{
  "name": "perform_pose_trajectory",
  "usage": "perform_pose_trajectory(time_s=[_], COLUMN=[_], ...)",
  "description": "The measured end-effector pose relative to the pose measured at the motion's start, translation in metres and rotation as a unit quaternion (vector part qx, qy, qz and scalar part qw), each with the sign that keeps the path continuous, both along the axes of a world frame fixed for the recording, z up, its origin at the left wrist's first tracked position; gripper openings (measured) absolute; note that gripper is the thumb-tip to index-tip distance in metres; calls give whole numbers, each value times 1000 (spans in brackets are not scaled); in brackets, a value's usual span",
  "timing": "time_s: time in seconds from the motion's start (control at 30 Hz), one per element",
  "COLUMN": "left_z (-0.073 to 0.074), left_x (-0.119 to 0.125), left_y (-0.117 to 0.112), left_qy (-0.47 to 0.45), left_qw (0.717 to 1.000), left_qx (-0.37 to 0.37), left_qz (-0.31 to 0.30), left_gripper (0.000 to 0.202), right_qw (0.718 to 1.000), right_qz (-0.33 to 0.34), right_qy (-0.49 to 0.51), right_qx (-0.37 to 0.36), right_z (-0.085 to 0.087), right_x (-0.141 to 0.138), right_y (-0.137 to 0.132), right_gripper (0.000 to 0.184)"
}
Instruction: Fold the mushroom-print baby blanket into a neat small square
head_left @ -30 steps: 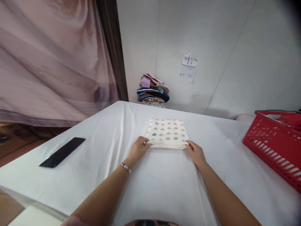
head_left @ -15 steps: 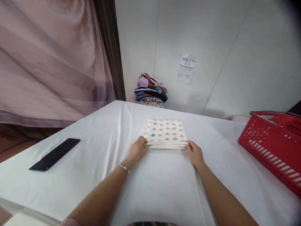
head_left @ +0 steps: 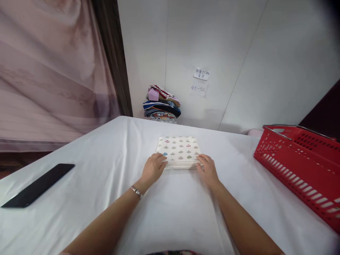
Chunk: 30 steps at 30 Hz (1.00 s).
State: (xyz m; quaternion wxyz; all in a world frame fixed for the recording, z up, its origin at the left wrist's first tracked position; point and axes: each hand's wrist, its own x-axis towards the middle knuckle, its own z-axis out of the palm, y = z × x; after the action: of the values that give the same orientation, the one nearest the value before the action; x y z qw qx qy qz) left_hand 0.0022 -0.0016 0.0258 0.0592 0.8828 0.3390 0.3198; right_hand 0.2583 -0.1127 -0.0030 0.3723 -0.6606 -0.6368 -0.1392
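Observation:
A folded cream cloth with small printed figures lies flat on the white table. My left hand rests on its near left corner, fingers curled over the edge. My right hand lies on the near right corner, fingers closed on the folded layers. A thin bracelet sits on my left wrist.
A red plastic basket stands at the right on the table. A black phone lies at the left near the edge. A stack of folded clothes sits against the white wall behind the table. A pink curtain hangs at the left.
Both hands have moved from the cloth's near edge up onto its near corners. The view has turned to the right, so everything sits further left in the picture.

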Motion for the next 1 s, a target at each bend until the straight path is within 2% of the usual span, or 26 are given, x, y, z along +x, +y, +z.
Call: perform_pose_trajectory(time_s=[0.1, 0.2, 0.33, 0.53, 0.73, 0.87, 1.0], left_z=[3, 0, -8, -11, -15, -19, -20], left_x=[17, 27, 28, 30, 29, 26, 24], left_y=[1, 2, 3, 9, 9, 10, 11], left_qy=[51, 83, 71, 45, -13, -1, 14], left_qw=[998, 995, 996, 997, 997, 993, 991], left_qx=[-2, -35, -46, -47, 5, 43, 58], left_qz=[-34, -30, -21, -40, -71, -109, -122], left_gripper=[18, 17, 16, 17, 24, 23, 23], right_qw=[998, 994, 990, 995, 999, 996, 994], right_qz=[36, 24, 15, 12, 39, 71, 92], right_qy=[-7, -23, -42, -43, -26, -36, -39], right_qx=[-47, -105, -137, -93, -27, -30, -33], right_z=[10, 17, 15, 0, -1, -1, -2], right_x=[-14, -21, -20, -20, -18, -11, -9], right_y=[8, 15, 21, 25, 19, 14, 13], right_gripper=[21, 19, 17, 17, 24, 23, 24])
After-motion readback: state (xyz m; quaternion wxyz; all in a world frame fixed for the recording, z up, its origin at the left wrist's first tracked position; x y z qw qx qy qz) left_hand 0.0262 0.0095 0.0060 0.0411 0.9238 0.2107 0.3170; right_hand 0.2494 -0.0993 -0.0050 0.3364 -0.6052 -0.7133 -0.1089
